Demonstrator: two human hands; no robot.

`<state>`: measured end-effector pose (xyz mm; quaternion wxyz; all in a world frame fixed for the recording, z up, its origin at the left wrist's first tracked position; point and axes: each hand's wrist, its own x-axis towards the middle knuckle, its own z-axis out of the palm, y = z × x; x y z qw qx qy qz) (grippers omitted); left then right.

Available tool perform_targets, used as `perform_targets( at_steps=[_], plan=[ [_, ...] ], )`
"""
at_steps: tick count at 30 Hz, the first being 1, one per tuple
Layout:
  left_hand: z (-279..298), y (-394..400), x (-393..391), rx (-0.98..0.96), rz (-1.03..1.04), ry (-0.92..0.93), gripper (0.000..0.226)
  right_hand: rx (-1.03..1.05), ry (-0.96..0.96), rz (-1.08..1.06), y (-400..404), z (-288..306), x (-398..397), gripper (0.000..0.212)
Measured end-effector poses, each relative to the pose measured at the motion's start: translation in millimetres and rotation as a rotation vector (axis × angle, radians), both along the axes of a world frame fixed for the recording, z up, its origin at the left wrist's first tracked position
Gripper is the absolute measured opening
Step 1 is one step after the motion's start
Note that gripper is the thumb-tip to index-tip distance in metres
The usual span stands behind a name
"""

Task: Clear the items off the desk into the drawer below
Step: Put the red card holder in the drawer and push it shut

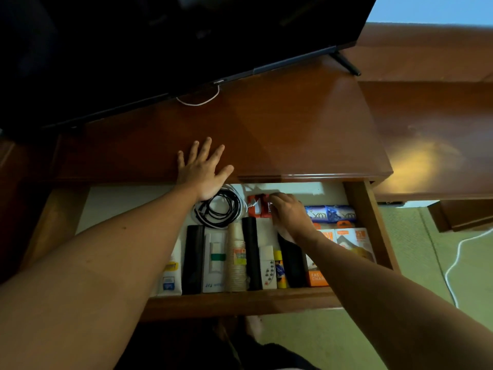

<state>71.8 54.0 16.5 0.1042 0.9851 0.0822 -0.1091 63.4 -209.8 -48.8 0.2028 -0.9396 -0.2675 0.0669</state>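
Observation:
The drawer (373,225) under the wooden desk (280,129) is pulled out and holds many items. My left hand (204,169) lies flat and open on the desk's front edge, fingers spread. My right hand (289,212) is inside the drawer at the back, fingers closed on a red packet (257,208). Beside it lie coiled black and white cables (218,209) and blue soap bars (330,213). In front lie black remotes (193,259), a stack of paper cups (236,257), a white remote (268,267) and orange charger boxes (352,241).
A black television (173,44) stands at the back of the desk on a thin foot (345,62), with a white cable loop (198,98) under it. A lower wooden shelf (432,134) extends to the right. A white cord (458,260) runs over the green floor.

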Motion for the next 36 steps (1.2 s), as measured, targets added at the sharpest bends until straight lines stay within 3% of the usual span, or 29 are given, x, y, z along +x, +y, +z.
perform_targets(
  at_steps=[10,18,23,26,32,36],
  plan=[
    [18.7,7.6,-105.0,-0.225,-0.035,-0.126,0.056,0.056,0.046,-0.096,6.3,36.3,-64.0,0.036],
    [-8.0,12.1,-218.5,-0.287,-0.044,-0.241,0.052,0.062,0.079,-0.146,4.7,38.1,-130.1,0.040],
    [-44.2,3.4,-286.0,-0.037,-0.022,-0.058,0.068,0.023,0.078,-0.176,-15.4,23.2,-179.9,0.040],
    [-48.4,1.6,-301.1,0.053,-0.020,-0.077,0.078,-0.072,0.033,-0.179,-25.8,19.0,-198.6,0.042],
    [-48.9,9.1,-314.6,0.147,-0.169,-0.087,0.079,-0.244,-0.018,-0.113,-44.3,16.6,-222.6,0.074],
    [-54.1,9.2,-311.5,0.184,-0.153,-0.134,0.083,-0.343,-0.034,-0.044,-54.6,16.0,-223.7,0.084]
  ],
)
